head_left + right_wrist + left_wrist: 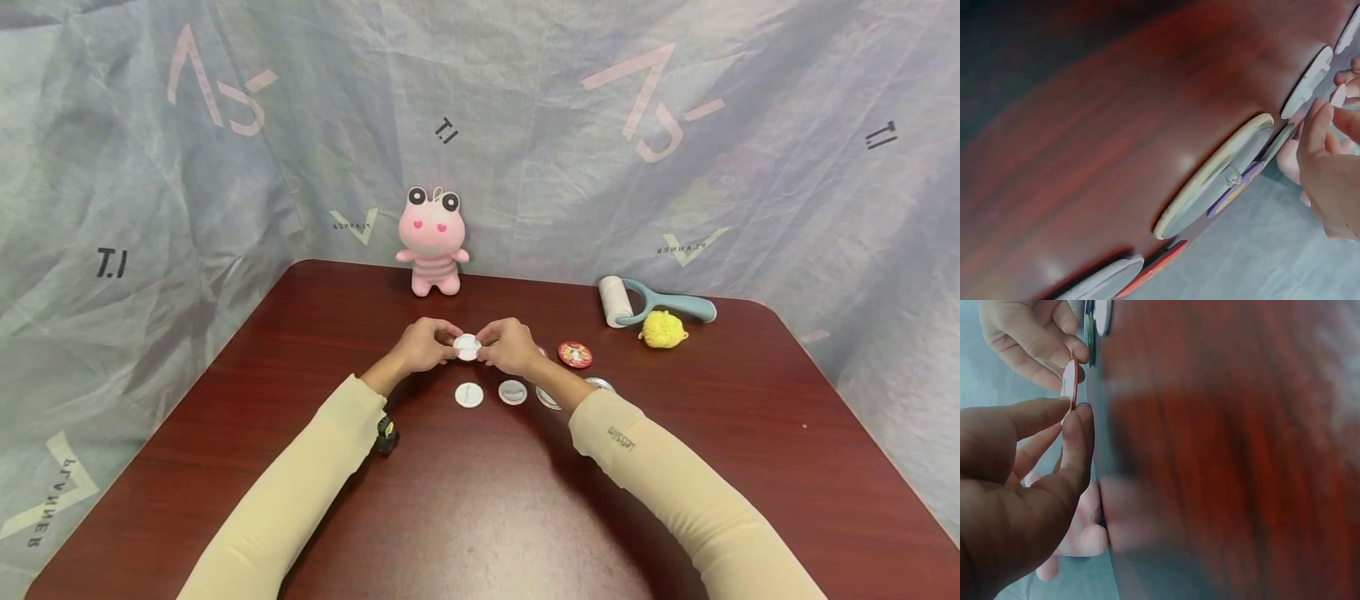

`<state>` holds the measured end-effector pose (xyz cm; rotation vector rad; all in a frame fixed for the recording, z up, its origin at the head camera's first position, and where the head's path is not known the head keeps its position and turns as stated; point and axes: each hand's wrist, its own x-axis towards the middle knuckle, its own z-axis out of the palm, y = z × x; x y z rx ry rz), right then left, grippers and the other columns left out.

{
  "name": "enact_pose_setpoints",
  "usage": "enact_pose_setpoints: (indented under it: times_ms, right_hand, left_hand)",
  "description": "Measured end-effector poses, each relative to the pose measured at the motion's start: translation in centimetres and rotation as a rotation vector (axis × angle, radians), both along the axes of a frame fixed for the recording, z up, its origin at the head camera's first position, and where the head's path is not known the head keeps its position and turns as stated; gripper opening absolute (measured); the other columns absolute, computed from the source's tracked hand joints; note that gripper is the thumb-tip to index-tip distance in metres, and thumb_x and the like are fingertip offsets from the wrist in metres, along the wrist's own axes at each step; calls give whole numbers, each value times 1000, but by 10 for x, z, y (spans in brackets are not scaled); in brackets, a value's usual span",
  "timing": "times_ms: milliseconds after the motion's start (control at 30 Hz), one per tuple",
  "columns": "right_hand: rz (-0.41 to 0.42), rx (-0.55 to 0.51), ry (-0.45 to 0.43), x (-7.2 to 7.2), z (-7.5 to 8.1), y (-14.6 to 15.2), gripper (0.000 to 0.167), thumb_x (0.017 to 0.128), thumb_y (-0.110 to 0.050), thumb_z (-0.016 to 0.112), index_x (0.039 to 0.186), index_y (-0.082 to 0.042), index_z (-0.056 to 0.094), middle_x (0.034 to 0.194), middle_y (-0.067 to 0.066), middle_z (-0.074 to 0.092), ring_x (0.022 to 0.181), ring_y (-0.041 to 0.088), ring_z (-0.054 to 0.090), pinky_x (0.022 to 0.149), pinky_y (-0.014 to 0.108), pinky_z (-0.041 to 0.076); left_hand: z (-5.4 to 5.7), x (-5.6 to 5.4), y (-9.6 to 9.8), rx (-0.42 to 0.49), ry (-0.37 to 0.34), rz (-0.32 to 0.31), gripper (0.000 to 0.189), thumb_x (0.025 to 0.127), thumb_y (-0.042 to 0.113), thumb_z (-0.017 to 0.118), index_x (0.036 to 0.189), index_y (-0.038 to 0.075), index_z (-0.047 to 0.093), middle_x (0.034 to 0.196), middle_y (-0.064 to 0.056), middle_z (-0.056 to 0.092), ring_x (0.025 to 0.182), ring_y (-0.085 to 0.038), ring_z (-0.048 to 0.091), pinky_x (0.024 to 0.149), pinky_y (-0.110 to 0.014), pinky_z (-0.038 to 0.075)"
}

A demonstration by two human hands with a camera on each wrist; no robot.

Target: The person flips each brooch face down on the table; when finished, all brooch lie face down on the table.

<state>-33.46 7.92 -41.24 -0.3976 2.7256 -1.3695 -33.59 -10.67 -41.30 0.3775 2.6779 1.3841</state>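
Both hands meet over the middle of the table around a small round pin badge (pixel 467 347), its whitish back facing up in the head view. My left hand (pixel 424 345) pinches its left edge between thumb and fingers. On the opposite edge, the thumb and fingertips of my right hand (pixel 512 347) pinch it too. From the left wrist view the badge (pixel 1069 387) appears edge-on between the fingertips. Just nearer than the hands lie two more pin badges, one white-backed badge (pixel 468 395) and another badge (pixel 513 392), both back up.
Larger badges, among them a back-up badge (pixel 1216 178), lie partly behind the right forearm. A red patterned badge (pixel 575 355) is right of the hands. Farther right are a blue-handled lint roller (pixel 660 302) and a yellow ball (pixel 663 330). A pink plush toy (pixel 433 242) stands at the back.
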Motion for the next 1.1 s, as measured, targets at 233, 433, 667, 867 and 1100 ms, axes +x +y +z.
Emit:
enact_pose_setpoints:
  times_ms: [233,433,667,867,1100]
  right_hand:
    - [13,51,13,-5,-5,-4,17,81,4,72,99,1,72,90,12,75,64,15,71,59,24,56]
    - [19,99,22,-8,-4,-5,17,83,1,72,99,1,72,90,12,75,60,11,68,58,23,55]
    - [21,142,39,-8,-2,-8,15,83,-1,73,98,0,72,92,11,75,59,9,67,58,22,55]
    - [20,177,66,-7,-2,-9,15,82,-2,75,97,-1,73,91,9,75,63,11,68,64,23,55]
    - [16,212,88,-7,-3,-9,16,81,-4,76,98,-3,73,93,8,75,79,15,70,75,26,55]
  left_hand:
    - [1,-3,-2,-96,-1,4,26,85,3,73,111,1,72,102,-11,72,69,-10,65,60,-20,51]
    - [1,-7,-2,-170,43,-8,25,84,4,73,110,3,73,100,-8,73,82,-16,66,75,-27,51]
    - [2,-8,-3,-208,77,-11,25,82,3,72,107,3,74,101,-9,73,99,-23,64,91,-38,48]
    - [1,-9,-4,-201,76,-25,23,81,4,73,104,3,74,98,-7,73,96,-22,65,88,-36,49]
    - [-3,-11,-4,-207,99,-26,23,79,3,72,102,3,74,94,-6,72,94,-21,65,85,-35,50]
